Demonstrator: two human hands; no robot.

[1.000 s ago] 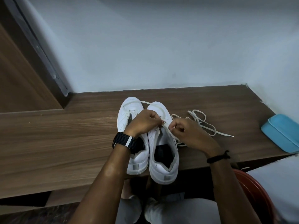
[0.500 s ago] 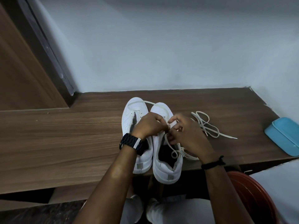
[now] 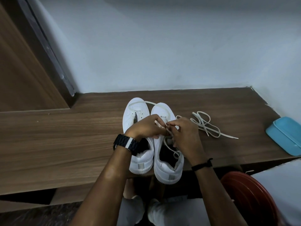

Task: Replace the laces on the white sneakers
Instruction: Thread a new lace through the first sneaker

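Dim room: wooden bench (image 3: pixel 57 144) against pale wall (image 3: pixel 162 46).

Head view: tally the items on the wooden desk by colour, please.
White sneakers: 2 (left sneaker, right sneaker)
Off-white laces: 2 (loose lace, lace being threaded)
Blue case: 1
Total: 5

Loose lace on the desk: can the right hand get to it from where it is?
Probably yes: the loose lace lies just beside the right hand with bare desk between, but that hand pinches the sneaker's lace.
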